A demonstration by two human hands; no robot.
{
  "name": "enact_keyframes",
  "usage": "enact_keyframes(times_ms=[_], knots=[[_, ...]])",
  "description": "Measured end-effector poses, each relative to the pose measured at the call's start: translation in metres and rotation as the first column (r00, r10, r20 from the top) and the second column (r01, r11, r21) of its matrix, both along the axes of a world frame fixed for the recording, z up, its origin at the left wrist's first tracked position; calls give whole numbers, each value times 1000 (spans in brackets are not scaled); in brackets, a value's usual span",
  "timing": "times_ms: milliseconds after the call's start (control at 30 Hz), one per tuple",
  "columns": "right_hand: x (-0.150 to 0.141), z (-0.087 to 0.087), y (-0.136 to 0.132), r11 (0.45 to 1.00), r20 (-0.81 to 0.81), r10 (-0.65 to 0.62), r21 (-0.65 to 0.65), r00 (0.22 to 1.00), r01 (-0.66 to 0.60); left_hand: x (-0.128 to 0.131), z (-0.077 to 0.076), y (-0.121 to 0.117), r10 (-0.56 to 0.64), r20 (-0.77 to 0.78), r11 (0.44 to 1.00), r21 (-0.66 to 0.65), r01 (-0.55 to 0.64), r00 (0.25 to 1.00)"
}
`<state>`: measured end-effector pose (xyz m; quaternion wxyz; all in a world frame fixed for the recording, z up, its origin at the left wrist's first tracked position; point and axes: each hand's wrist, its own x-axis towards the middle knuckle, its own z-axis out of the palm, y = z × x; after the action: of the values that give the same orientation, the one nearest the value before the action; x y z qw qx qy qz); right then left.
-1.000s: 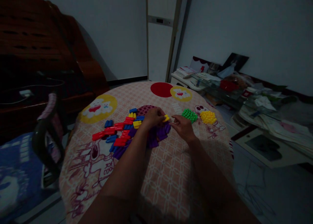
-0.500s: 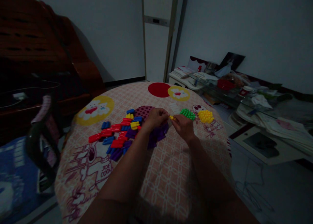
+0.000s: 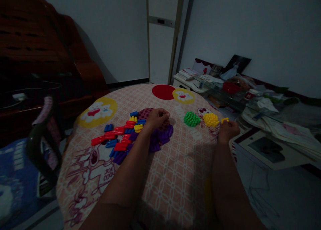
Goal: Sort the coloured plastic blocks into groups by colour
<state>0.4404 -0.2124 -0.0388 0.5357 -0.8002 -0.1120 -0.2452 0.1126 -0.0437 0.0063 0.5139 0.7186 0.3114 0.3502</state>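
At the right edge of the table, my right hand (image 3: 228,130) pinches a small yellow plastic piece (image 3: 225,120). It is close beside a yellow knobbly cluster (image 3: 211,120), and I cannot tell whether the two touch. A green knobbly cluster (image 3: 192,119) lies further left. Over the middle of the table is my left hand (image 3: 158,118), its fingers curled together; whatever they might hold is hidden. Under and beside it lie purple pieces (image 3: 160,138). Red pieces (image 3: 121,147), blue pieces (image 3: 111,143) and a few yellow pieces (image 3: 138,128) are heaped to its left.
A patterned cloth (image 3: 173,189) covers the round table. To the right, a cluttered glass-topped cabinet (image 3: 225,94) holds papers, a red bowl (image 3: 231,87) and a cup (image 3: 251,94). A chair (image 3: 41,146) stands at the left, a wooden sofa (image 3: 85,69) behind it.
My hands have parted. My right hand has moved right with the yellow piece, past the green cluster to the far side of the yellow one. My left hand has barely moved.
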Motion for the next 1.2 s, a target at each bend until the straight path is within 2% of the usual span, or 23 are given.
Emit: enact_keyframes(times_ms=[200,333,500,600,700,833,933,1000,1067,1200], knots=[[4,-6,12,986,-89,46,-155,995,-59,2,-4,3,-13,-14,1000,-8,13,1000],[4,-7,13,964,-56,95,-245,994,-106,2,-5,3,-15,-33,1000,21,15,999],[2,-7,10,946,-11,80,-314,997,-80,-2,-3,3,-17,-41,1000,12,17,999],[3,-7,9,943,-17,72,-323,997,-73,-12,1,7,52,-72,997,55,-48,996],[4,-6,8,955,-1,59,-292,998,-57,-31,6,17,198,-125,972,155,-177,972],[-2,-3,8,974,94,67,-222,993,-45,-71,13,31,464,-179,870,275,-409,867],[-17,2,11,981,172,116,-172,978,-86,-104,14,39,646,-241,753,359,-552,725],[-29,5,14,978,208,166,-162,964,-134,-122,12,41,714,-307,697,396,-598,629],[-40,7,18,966,239,229,-174,944,-190,-133,8,42,723,-394,691,400,-602,568],[-55,8,24,939,280,328,-197,902,-280,-131,-2,42,640,-544,762,359,-539,542]])
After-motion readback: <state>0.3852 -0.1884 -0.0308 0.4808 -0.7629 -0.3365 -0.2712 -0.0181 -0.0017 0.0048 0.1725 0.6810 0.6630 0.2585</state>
